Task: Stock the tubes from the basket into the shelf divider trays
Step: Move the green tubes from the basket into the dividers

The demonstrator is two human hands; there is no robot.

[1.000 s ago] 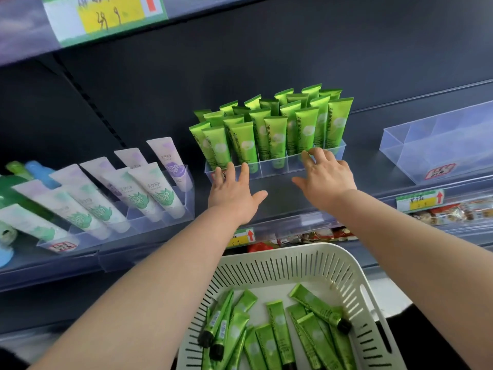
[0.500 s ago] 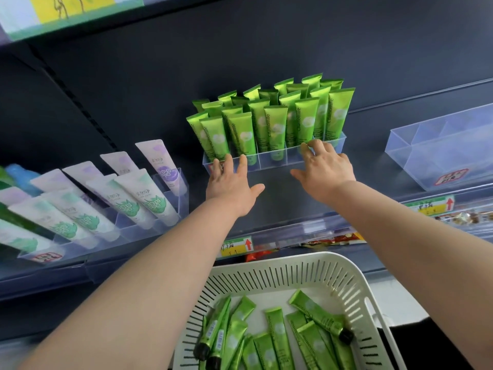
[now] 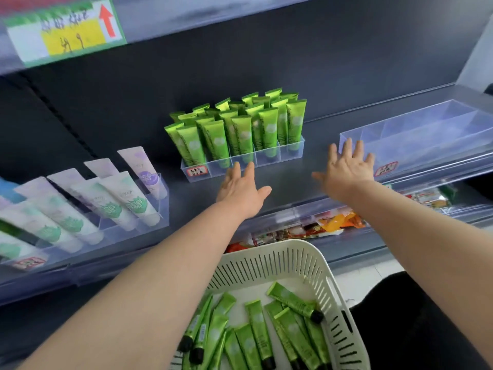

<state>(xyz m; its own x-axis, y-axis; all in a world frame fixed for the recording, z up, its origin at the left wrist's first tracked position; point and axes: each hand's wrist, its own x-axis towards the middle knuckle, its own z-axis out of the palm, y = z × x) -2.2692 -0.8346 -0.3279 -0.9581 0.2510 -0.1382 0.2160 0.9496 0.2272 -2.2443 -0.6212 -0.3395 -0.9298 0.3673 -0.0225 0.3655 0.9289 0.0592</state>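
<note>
Head view: the left hand (image 3: 241, 190) and right hand (image 3: 346, 169) both reach flat over the shelf (image 3: 293, 188). Each grip is wide, fingers straight, holding nothing. The left fingertips sit at the front wall of the full tray (image 3: 266, 158), where green tubes (image 3: 240, 134) stand packed in rows, crimped ends up; whether they touch the wall I cannot tell. The right fingers spread at the near left corner of the empty tray (image 3: 416, 140), which lies well to the right. More tubes lie loose in the basket (image 3: 280, 252) below, between the forearms.

The full tray looks done, so I judge the step in hand is turning to the empty tray. Next, the right hand needs a hold on its front wall to square it. Then a hand must drop to the basket, take a tube, and stand it cap down in a compartment.
</note>
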